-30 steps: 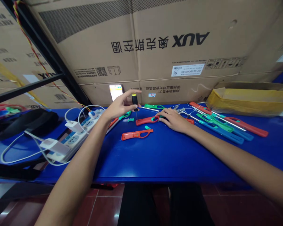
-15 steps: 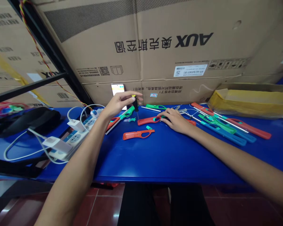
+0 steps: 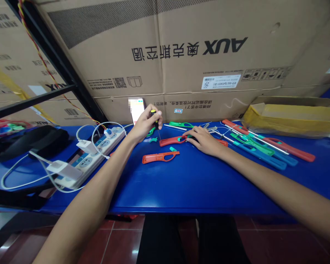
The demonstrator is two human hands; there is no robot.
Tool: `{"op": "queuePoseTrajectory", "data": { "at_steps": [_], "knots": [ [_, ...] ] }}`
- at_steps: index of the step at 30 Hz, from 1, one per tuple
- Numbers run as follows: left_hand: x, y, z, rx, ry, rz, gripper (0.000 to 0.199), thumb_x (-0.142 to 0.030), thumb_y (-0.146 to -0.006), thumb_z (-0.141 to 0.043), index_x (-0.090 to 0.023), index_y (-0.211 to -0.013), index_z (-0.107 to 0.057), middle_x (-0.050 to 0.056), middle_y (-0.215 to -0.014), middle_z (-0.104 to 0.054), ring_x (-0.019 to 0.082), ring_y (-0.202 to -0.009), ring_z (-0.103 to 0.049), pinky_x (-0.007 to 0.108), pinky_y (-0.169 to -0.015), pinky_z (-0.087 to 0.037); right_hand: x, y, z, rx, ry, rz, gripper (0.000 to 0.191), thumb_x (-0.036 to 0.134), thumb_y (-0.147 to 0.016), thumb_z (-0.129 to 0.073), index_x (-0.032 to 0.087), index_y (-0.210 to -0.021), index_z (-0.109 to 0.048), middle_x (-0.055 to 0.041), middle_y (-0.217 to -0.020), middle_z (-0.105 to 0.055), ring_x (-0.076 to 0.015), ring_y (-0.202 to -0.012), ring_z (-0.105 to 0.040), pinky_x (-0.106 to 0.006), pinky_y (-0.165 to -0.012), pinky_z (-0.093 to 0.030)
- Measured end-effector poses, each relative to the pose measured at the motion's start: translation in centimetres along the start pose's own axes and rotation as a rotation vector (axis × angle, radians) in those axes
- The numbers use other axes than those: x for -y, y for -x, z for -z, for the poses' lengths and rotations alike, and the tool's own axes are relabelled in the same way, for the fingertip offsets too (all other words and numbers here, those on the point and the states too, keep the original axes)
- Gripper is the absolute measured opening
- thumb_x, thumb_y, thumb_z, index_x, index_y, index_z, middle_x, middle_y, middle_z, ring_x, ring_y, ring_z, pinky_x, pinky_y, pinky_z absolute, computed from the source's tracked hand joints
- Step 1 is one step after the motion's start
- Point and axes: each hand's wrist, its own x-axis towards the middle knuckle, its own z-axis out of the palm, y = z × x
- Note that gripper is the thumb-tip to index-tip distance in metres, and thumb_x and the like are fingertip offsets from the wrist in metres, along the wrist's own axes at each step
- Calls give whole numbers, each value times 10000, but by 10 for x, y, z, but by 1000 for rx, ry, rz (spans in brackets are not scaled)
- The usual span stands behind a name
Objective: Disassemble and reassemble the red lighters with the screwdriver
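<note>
My left hand (image 3: 147, 124) is closed round the black and yellow handle of a screwdriver (image 3: 154, 113). Its thin shaft slants down to the left end of a red lighter casing (image 3: 172, 140) lying on the blue table. At the casing's right end, my right hand (image 3: 202, 141) rests with its fingers curled on it, hiding that part. Nearer to me lies an orange half casing (image 3: 159, 157), open side up, with a small green piece (image 3: 173, 149) beside it. Another green piece (image 3: 153, 139) sits left of the red casing.
Several long-nosed lighters, among them a blue one (image 3: 260, 156), lie at the right. A yellow-taped open box (image 3: 291, 119) stands behind them. At the left are a power strip (image 3: 95, 152) with chargers and cables, and a lit phone (image 3: 137, 110) leaning against the carton (image 3: 176, 22).
My left hand has changed its hold on the screwdriver, from outstretched fingers at the top to fingers wrapped round the handle. The right hand and the red casing stay put.
</note>
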Motion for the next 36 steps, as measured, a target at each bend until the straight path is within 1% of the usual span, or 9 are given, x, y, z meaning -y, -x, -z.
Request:
{"op": "queuePoseTrajectory", "data": {
  "at_steps": [5,9,13,17,20,24,30,33,36],
  "knots": [
    [-3,-1,-8,32,83,83,355,-506,-947,-673,-210,-1143,-660,5,-801,-620,160,-686,-613,302,-669,-525,-1,1,0,-3,-4,0,350,434,-1131,-433,290,-1351,-663,-128,-1166,-652,-332,-1114,-607,-504,-965,-479],
    [-3,2,-7,-33,53,47,316,-441,-883,-796,-207,-950,-594,43,-938,-708,182,-851,-705,328,-819,-572,-1,1,1,-2,-10,-2,360,437,-1131,-421,292,-1351,-668,-128,-1156,-653,-332,-1117,-608,-503,-968,-474],
    [1,3,-9,-64,55,38,487,-477,-874,-859,-241,-883,-433,-52,-721,-584,120,-642,-601,279,-682,-508,-1,1,2,6,-13,-3,363,430,-1118,-448,299,-1368,-676,-134,-1173,-657,-341,-1120,-610,-499,-957,-475],
    [-2,3,-11,17,135,66,337,-543,-960,-714,-249,-1045,-575,-56,-700,-472,113,-571,-454,281,-625,-460,-2,1,1,3,-14,1,363,433,-1119,-452,292,-1367,-676,-132,-1165,-653,-338,-1118,-612,-498,-964,-475],
    [-5,3,-11,72,148,87,344,-547,-969,-647,-217,-1068,-652,5,-791,-574,154,-673,-562,320,-702,-519,-2,1,0,-3,-10,0,363,434,-1124,-444,283,-1365,-669,-133,-1167,-652,-337,-1120,-610,-504,-971,-475],
    [-2,5,-10,20,91,37,353,-465,-909,-801,-221,-912,-546,36,-938,-696,171,-826,-683,318,-799,-548,-3,1,-1,0,-10,0,357,432,-1125,-442,292,-1370,-661,-131,-1167,-650,-335,-1111,-610,-502,-963,-480],
    [-4,5,-13,16,143,75,312,-513,-946,-739,-262,-1013,-566,-55,-704,-491,116,-567,-464,296,-654,-499,-3,1,-1,0,-8,1,359,435,-1118,-456,296,-1372,-668,-132,-1161,-652,-342,-1109,-614,-508,-958,-483],
    [-4,4,-12,48,132,98,322,-544,-969,-649,-225,-1015,-639,16,-812,-594,160,-685,-583,327,-699,-537,-2,1,0,0,-2,4,358,425,-1117,-458,313,-1384,-668,-128,-1163,-660,-339,-1104,-614,-503,-956,-483],
    [-1,4,-11,-30,105,41,342,-461,-899,-796,-224,-905,-548,23,-910,-670,167,-817,-676,310,-770,-551,-2,1,0,-2,2,6,354,419,-1118,-458,305,-1377,-670,-128,-1165,-659,-338,-1111,-614,-502,-962,-482]
  ]
}}
